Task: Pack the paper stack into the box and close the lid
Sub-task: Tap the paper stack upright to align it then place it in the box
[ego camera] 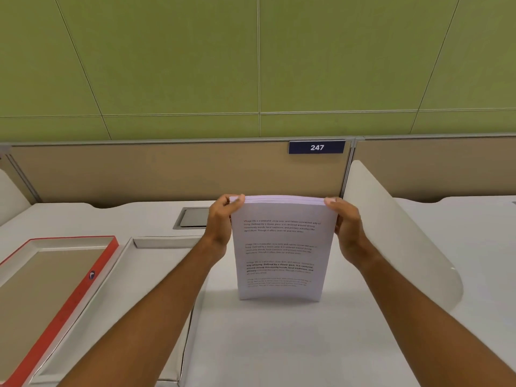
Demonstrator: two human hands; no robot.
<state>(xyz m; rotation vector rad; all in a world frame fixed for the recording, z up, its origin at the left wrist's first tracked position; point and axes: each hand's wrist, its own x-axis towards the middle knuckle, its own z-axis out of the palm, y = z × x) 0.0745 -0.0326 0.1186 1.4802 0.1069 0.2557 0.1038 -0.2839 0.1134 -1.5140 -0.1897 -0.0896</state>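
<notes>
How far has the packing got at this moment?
Done: the box is open, and its red-edged lid lies beside it on the left. In hand: the left hand and right hand hold the paper stack upright, bottom edge on the desk. Left: laying the stack in the box, then fitting the lid.

A white counter (279,339) stretches below the fingers. Just left of them, a grey metal hatch (192,217) sits flush in its surface. Behind them stands a tan partition (167,171) bearing a dark blue plate (317,147) reading 247. A curved white divider (396,233) rises to their right. Green wall panels (251,57) fill the background above.
</notes>
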